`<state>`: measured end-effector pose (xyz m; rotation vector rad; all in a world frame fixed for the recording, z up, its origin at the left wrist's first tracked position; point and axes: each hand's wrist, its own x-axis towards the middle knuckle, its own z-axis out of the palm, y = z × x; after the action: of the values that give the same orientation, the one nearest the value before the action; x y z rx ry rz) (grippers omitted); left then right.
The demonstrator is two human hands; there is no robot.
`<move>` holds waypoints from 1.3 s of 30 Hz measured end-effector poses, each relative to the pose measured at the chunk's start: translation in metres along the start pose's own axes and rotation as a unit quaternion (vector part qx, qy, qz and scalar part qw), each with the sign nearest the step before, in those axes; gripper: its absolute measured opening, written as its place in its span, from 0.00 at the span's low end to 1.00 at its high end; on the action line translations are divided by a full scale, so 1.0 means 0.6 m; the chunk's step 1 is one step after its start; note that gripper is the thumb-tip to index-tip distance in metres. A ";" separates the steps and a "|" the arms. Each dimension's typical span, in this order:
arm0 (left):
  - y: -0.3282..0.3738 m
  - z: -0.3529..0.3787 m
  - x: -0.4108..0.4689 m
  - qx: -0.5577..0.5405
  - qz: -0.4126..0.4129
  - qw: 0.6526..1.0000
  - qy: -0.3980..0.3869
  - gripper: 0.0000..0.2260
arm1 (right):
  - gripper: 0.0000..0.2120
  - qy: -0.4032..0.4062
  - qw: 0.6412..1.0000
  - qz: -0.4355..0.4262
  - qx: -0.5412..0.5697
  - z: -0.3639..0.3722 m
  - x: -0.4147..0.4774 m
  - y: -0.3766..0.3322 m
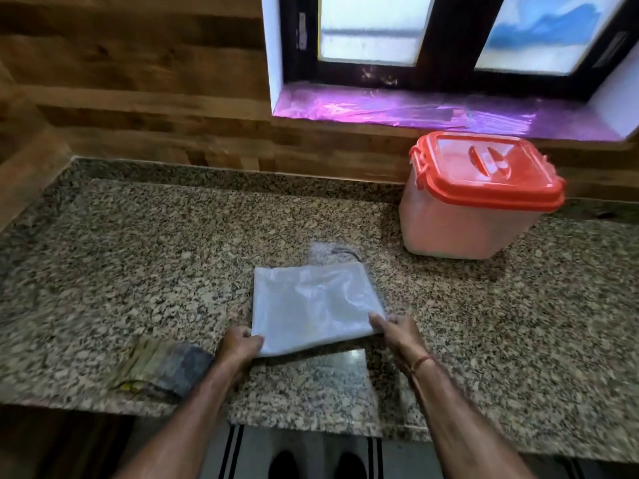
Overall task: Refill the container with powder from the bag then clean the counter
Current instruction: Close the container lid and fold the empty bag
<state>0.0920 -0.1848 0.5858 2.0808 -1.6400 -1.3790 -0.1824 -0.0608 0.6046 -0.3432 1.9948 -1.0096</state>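
A flat, folded whitish plastic bag [313,304] lies on the granite counter [145,257] in the middle. My left hand [238,345] pinches its near left corner, and my right hand [397,328] pinches its near right corner. A translucent container [463,219] with an orange clip-on lid [491,167] stands closed at the back right, against the wall. It looks filled with pale powder. A small clear scrap of plastic [332,252] lies just behind the bag.
A folded cloth or packet [162,366], yellowish and grey, lies near the counter's front edge on the left. A wooden wall runs behind, with a window sill [415,108] above the container. The floor and my feet show below the counter edge.
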 end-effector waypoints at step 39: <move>0.140 0.049 -0.038 -0.234 -0.046 0.949 -0.206 0.19 | 0.08 -0.296 0.947 0.069 0.106 -0.061 0.071 -0.046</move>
<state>0.0133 -0.1870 0.6335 1.6888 -1.1690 -2.1004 -0.2404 -0.0829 0.6126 -0.3353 1.3371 -0.8898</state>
